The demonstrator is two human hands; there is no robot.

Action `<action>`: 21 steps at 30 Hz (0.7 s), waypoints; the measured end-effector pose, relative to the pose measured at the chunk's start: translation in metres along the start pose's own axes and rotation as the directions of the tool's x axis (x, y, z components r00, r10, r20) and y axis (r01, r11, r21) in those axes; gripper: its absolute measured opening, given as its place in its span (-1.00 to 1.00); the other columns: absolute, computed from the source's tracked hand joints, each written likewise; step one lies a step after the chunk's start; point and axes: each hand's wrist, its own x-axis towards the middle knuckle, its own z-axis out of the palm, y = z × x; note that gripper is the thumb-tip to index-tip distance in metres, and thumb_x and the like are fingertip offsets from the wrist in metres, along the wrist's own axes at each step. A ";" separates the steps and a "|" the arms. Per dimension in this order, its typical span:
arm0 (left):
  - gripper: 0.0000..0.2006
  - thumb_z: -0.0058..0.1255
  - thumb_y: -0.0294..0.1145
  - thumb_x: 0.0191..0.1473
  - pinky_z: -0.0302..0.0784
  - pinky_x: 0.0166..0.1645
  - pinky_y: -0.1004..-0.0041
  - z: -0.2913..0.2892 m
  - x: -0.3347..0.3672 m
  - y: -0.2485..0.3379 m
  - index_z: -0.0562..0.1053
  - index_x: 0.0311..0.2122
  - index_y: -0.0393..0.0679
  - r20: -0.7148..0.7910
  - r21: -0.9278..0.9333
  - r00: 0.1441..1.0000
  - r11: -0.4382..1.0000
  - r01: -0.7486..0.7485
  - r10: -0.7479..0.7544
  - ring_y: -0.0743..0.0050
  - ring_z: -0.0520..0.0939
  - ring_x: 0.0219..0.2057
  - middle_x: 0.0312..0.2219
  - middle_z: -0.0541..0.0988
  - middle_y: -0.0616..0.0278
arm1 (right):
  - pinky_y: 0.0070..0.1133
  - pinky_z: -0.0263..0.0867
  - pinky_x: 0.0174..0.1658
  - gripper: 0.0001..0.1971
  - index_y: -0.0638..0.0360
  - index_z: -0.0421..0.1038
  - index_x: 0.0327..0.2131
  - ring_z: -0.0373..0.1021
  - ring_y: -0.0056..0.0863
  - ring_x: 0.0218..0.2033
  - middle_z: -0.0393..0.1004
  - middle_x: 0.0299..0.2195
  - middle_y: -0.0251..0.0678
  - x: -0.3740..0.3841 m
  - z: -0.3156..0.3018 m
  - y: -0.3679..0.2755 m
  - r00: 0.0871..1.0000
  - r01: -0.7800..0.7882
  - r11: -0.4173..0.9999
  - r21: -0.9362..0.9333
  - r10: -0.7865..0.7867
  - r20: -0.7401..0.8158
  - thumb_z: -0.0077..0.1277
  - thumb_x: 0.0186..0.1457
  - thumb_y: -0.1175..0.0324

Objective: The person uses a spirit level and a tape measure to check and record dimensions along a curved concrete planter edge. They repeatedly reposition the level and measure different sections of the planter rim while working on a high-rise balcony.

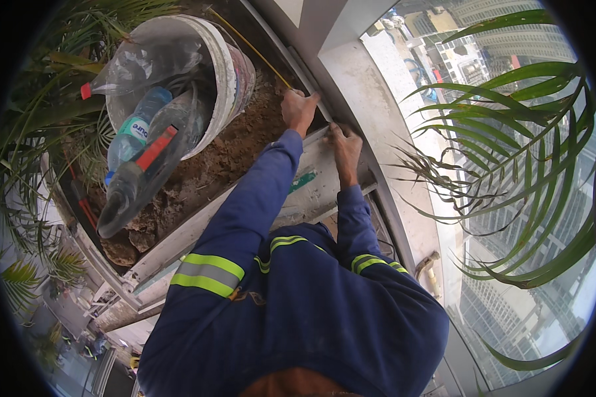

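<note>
My left hand [299,110] is closed on the near end of a thin yellow strip [251,47], which looks like a tape measure blade. The strip runs away to the upper left, along the inside of a soil-filled planter [198,239]. Close by on the right, my right hand [346,147] has its fingers bent and pressed together at the planter's corner, against the grey metal frame [324,83]. Whatever lies under those fingertips is hidden. Both arms wear dark blue sleeves with reflective bands.
A dirty white bucket [226,73] of plastic bottles [139,126] lies tilted on the soil [208,165], left of my hands. Palm fronds [510,152] reach in from the right before glass, with buildings far below. More foliage [33,139] crowds the left.
</note>
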 end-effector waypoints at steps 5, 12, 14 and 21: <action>-0.58 0.39 -0.16 -0.15 0.59 -0.11 0.11 0.000 0.002 0.001 0.50 -0.31 -0.25 -0.020 0.045 1.000 0.999 -0.011 0.012 -0.18 0.71 -0.24 -0.32 0.67 -0.16 | -0.59 0.43 -0.38 -0.63 0.47 0.57 -0.17 0.52 -0.55 -0.50 0.59 -0.43 -0.24 -0.008 -0.001 -0.007 0.997 0.074 0.995 0.061 -0.072 -0.022 0.14 0.25 0.22; -0.57 0.42 -0.17 -0.14 0.53 -0.27 0.29 -0.001 -0.001 0.004 0.40 -0.42 -0.22 -0.028 0.029 0.999 0.999 -0.034 0.034 0.27 0.61 -0.48 -0.50 0.58 0.08 | -0.60 0.41 -0.40 -0.71 0.43 0.59 -0.27 0.50 -0.57 -0.52 0.57 -0.51 -0.25 0.001 0.002 0.012 0.990 0.137 0.990 -0.014 -0.138 -0.040 0.10 0.26 0.30; -0.59 0.41 -0.17 -0.14 0.57 -0.17 0.17 0.001 -0.001 0.004 0.46 -0.36 -0.24 -0.015 0.034 1.000 0.999 -0.005 0.005 -0.01 0.68 -0.33 -0.38 0.64 -0.07 | -0.60 0.40 -0.40 -0.73 0.43 0.59 -0.29 0.50 -0.57 -0.53 0.57 -0.52 -0.25 0.003 0.001 0.013 0.984 0.167 0.981 -0.097 -0.172 -0.044 0.08 0.25 0.32; -0.58 0.41 -0.16 -0.15 0.57 -0.13 0.10 0.003 0.006 -0.007 0.48 -0.34 -0.26 0.007 0.015 1.000 1.000 -0.008 0.008 -0.13 0.71 -0.29 -0.35 0.66 -0.13 | -0.42 0.34 -0.34 -0.74 0.44 0.59 -0.29 0.47 -0.40 -0.51 0.56 -0.54 -0.01 -0.004 0.005 -0.011 0.986 0.151 0.969 -0.194 -0.160 -0.036 0.06 0.19 0.35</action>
